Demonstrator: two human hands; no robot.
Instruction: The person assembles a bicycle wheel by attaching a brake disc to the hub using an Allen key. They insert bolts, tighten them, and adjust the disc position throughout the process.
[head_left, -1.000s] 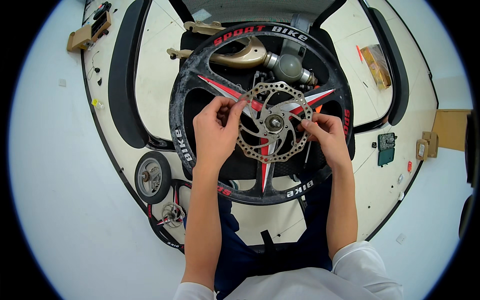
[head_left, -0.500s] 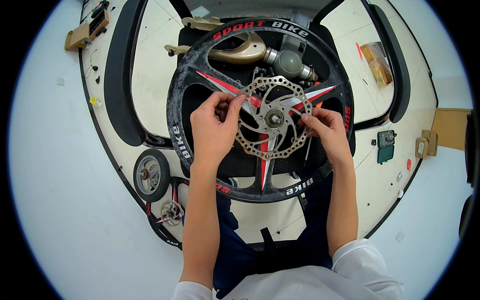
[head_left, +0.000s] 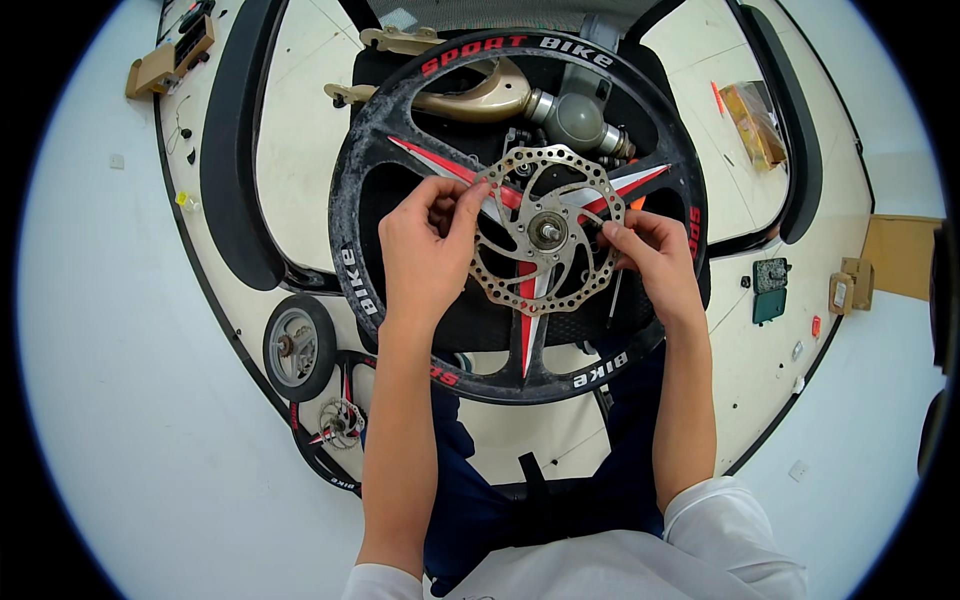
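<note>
A silver brake disc [head_left: 560,296] with rows of holes lies over the hub [head_left: 549,232] of a black bike wheel [head_left: 345,200] with red and white spokes. My left hand [head_left: 428,245] pinches the disc's rim at its upper left, thumb and forefinger closed. On the opposite side my right hand [head_left: 655,262] grips the disc's right edge, with its other fingers curled. The threaded axle pokes up through the disc's centre. Whether the disc rests flat on the hub cannot be told.
Under the wheel is a black chair seat holding a gold fork [head_left: 490,95] and a grey round metal part [head_left: 576,125]. Black armrests [head_left: 240,150] flank it. On the floor lie a small tyred wheel [head_left: 300,348], a second spoked wheel, cardboard boxes [head_left: 155,73] and a green case [head_left: 769,305].
Both hands keep their hold on the disc, which looks nearly unmoved on the wheel. The whole view has shifted slightly.
</note>
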